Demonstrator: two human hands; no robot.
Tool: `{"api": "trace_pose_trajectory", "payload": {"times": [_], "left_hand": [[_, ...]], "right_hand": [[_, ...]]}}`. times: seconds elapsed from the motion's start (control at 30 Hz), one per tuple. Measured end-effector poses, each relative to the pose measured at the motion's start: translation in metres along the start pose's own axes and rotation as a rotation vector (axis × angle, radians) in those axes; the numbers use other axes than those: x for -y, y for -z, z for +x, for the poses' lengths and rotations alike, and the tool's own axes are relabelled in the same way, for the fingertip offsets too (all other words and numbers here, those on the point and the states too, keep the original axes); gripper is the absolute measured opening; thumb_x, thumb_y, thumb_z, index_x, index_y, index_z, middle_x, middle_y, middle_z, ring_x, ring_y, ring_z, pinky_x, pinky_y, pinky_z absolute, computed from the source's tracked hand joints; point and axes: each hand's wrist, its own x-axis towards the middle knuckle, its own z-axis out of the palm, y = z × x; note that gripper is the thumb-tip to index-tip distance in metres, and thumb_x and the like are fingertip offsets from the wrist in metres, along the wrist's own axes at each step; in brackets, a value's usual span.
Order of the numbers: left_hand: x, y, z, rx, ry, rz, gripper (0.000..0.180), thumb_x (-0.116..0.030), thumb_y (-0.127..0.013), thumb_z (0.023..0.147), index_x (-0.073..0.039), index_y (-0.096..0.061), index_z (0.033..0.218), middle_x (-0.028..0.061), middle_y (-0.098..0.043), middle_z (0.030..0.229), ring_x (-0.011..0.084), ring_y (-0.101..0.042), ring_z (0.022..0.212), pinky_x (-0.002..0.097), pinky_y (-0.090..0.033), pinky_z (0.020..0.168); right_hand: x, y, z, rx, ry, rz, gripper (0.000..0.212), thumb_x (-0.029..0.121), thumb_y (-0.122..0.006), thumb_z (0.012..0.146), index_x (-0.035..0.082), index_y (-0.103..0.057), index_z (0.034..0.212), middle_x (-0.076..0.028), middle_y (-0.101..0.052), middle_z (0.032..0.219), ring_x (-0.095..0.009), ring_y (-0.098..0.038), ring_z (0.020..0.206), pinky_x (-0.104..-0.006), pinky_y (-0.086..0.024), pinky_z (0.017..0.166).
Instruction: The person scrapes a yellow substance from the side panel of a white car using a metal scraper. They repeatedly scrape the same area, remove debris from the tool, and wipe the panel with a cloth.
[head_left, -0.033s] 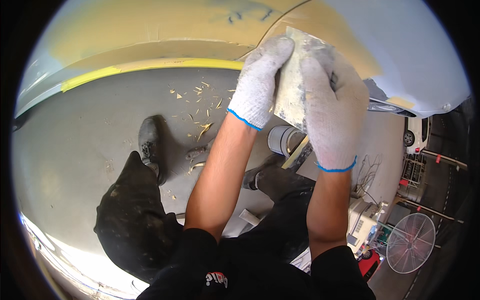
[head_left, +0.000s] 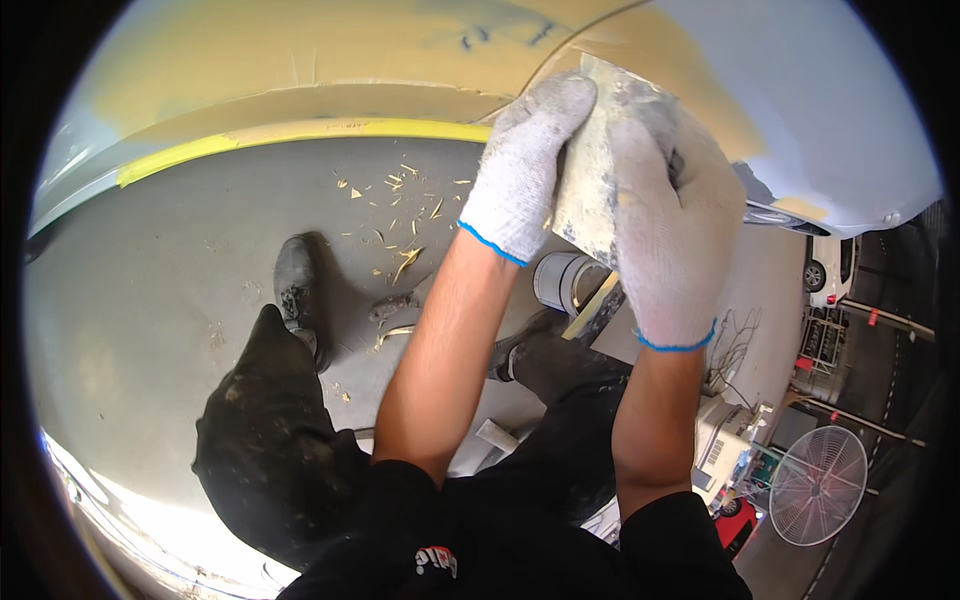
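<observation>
A flat, putty-smeared plate (head_left: pixel 588 195), pale and blotched with grey, is tilted between my two gloved hands. My left hand (head_left: pixel 528 165) is closed on its left edge, thumb lying along the near face. Around the right side wraps my right hand (head_left: pixel 678 225), its fingers partly out of sight behind the plate. A small dark patch shows beside the right thumb; I cannot make out what it is. Both white knit gloves have blue cuffs. Just beyond the hands is a car body panel (head_left: pixel 230 75) with tan filler patches and yellow masking tape (head_left: pixel 290 133) along its lower edge.
Yellow scraps (head_left: pixel 405 262) litter the grey floor left of my arms. A round tin (head_left: pixel 562 280) stands below the plate, near my shoe. At the right are loose wires (head_left: pixel 738 345), a beige machine (head_left: pixel 715 450) and a large fan (head_left: pixel 818 487).
Both hands and the plate have shifted very slightly to the right in view. The grip on the plate looks the same.
</observation>
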Motion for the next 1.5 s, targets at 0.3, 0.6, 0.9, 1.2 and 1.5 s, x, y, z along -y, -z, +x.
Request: {"api": "trace_pose_trajectory", "payload": {"times": [0.3,0.6,0.9,1.2,1.5], "left_hand": [[-0.002,-0.010,0.009,-0.015,0.038,0.009,0.030,-0.018,-0.068,0.097,0.000,-0.064,0.120,0.0064,-0.070,0.104,0.0126,-0.067,0.091,0.0277,-0.055,0.080],[0.001,-0.004,0.014,0.043,-0.240,0.489,0.035,-0.015,-0.066,0.098,0.001,-0.060,0.128,0.0130,-0.069,0.116,0.0198,-0.069,0.102,0.0346,-0.058,0.089],[0.009,0.006,0.012,-0.023,-0.322,0.606,0.034,-0.015,-0.066,0.097,0.001,-0.061,0.127,0.0133,-0.070,0.115,0.0215,-0.069,0.102,0.0358,-0.058,0.090],[0.012,0.013,0.008,-0.040,-0.322,0.578,0.034,-0.015,-0.067,0.097,0.000,-0.062,0.127,0.0132,-0.070,0.115,0.0227,-0.069,0.103,0.0364,-0.057,0.092],[0.010,0.027,0.005,-0.009,-0.126,0.294,0.035,-0.011,-0.062,0.098,-0.003,-0.060,0.132,0.0125,-0.064,0.128,0.0260,-0.060,0.116,0.0344,-0.048,0.102]], "right_hand": [[0.007,-0.002,0.005,-0.102,-0.021,0.032,0.021,0.010,-0.067,0.092,-0.007,-0.070,0.104,-0.003,-0.067,0.091,-0.009,-0.057,0.080,-0.0257,-0.047,0.075],[0.000,-0.005,0.015,-0.112,0.200,-0.122,0.026,0.018,-0.071,0.094,-0.002,-0.071,0.110,-0.010,-0.072,0.101,-0.017,-0.067,0.089,-0.0290,-0.051,0.083],[-0.005,-0.009,0.013,-0.077,0.237,-0.248,0.027,0.017,-0.072,0.093,0.000,-0.071,0.112,-0.012,-0.073,0.105,-0.020,-0.070,0.092,-0.0314,-0.054,0.083],[-0.007,-0.014,0.012,-0.047,0.212,-0.222,0.029,0.019,-0.073,0.091,0.000,-0.071,0.112,-0.013,-0.073,0.104,-0.024,-0.071,0.094,-0.0334,-0.054,0.085],[-0.011,-0.020,0.008,-0.041,0.229,-0.280,0.027,0.021,-0.072,0.093,0.001,-0.071,0.111,-0.013,-0.073,0.104,-0.024,-0.071,0.093,-0.0339,-0.054,0.084]]}}
